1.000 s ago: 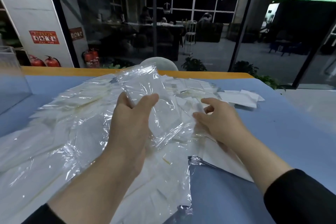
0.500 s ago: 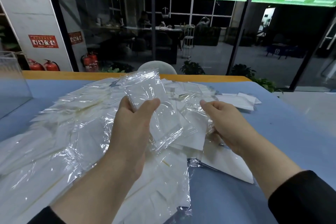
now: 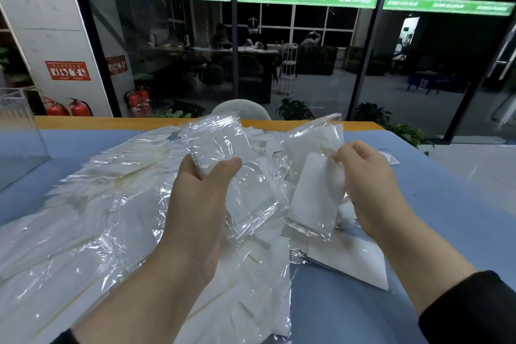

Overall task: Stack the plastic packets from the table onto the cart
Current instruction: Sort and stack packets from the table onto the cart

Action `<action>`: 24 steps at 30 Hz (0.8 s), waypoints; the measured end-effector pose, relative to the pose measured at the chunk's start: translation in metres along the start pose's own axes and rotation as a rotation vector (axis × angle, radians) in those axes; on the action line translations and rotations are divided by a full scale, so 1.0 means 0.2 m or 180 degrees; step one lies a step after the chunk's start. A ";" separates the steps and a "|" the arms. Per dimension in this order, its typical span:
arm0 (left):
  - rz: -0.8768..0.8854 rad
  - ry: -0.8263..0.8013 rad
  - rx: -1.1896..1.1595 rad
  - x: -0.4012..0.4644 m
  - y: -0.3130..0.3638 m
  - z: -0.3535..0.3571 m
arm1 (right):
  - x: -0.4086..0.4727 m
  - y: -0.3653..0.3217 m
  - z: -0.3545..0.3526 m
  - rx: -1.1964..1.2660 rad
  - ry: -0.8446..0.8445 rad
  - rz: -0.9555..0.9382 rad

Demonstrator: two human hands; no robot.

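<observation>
The left hand [image 3: 199, 205] holds a clear, crinkly packet [image 3: 229, 173] between thumb and fingers. The right hand [image 3: 368, 181] pinches another shiny packet [image 3: 314, 181] with a flat white square inside. Both are lifted above a big heap of packets [image 3: 92, 218] spread on the smooth blue table [image 3: 460, 226].

— Left hand [image 3: 201, 204]?
— Gripping a clear packet [image 3: 237, 176], thumb across the front; held above the pile of packets [image 3: 97, 218] on the blue table [image 3: 446, 218].
— Right hand [image 3: 371, 184]?
— Pinching a second packet [image 3: 315, 184] by its right edge; raised beside the first.
</observation>
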State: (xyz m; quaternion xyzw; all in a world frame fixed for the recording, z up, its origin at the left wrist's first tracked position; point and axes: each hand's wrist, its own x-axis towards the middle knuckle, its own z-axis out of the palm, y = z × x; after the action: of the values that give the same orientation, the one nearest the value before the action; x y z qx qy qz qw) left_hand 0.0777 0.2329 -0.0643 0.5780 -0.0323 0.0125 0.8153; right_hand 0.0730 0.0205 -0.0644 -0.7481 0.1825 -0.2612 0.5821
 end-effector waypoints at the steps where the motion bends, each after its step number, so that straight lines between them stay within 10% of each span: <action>1: -0.0002 0.0002 -0.0020 0.00 0.00 0.00 | 0.00 -0.01 0.00 -0.0025 0.0004 -0.0090; 15: 0.0099 0.0022 -0.0010 -0.01 0.01 0.00 | -0.07 0.00 0.06 -0.1085 -0.0850 -0.0449; 24: 0.0173 0.0126 0.0001 0.00 0.00 -0.01 | -0.10 -0.11 0.00 0.0746 -0.0133 -0.0715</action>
State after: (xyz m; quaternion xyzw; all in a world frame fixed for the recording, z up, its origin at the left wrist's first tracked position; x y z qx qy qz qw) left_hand 0.0778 0.2344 -0.0642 0.5767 -0.0319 0.0461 0.8150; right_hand 0.0558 0.0372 -0.0460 -0.6960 0.0539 -0.3285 0.6362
